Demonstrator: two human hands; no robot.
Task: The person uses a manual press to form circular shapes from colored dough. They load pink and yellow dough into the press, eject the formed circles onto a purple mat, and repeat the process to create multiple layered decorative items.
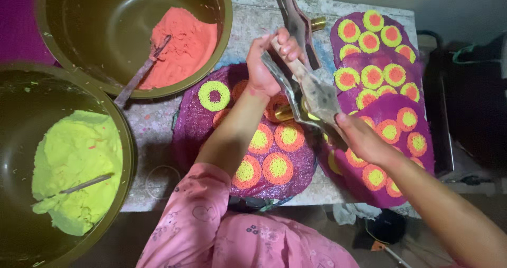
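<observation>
Left hand closed round the upper handle of a metal press, held above the purple mat; right hand grips its lower end; long axis runs upper-left to lower-right between both hands; brass nozzle points down over orange-and-yellow rings; bare mat lies left, bowls beyond.

You are wearing a pink garment printed with small dark flower shapes and faint outline patterns. Its sleeve is ending near your left elbow, leaving the forearm bare down to your left hand. Your right arm is showing no sleeve, and your right hand is wearing no glove or ring that I can see.
</observation>
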